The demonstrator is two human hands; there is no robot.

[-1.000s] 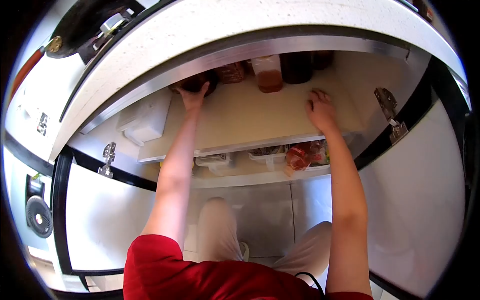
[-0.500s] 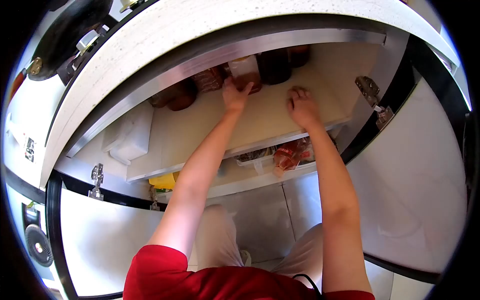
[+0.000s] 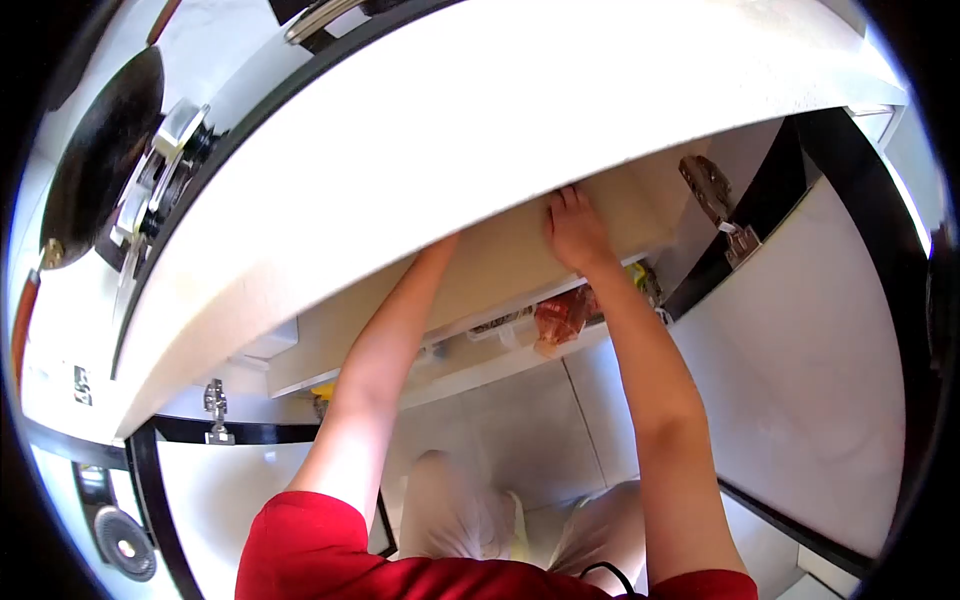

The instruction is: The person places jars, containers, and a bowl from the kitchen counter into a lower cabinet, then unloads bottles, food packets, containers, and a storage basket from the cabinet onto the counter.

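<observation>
Currently, left hand [image 3: 446,243] is mostly hidden beneath the worktop [image 3: 520,100], finger state impossible to tell, while right hand [image 3: 577,232] rests on the shelf [image 3: 490,258] under that worktop, fingers loosely together, red packet [image 3: 560,314] below the shelf's edge.

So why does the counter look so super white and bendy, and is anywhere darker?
Head view: the counter is washed out to almost plain white, likely from strong light; same head view: its edge bows, probably from a wide lens, and the picture's corners are black; head view again: the shelf below looks dimmer, while bluish-white glare brightens the floor.
</observation>
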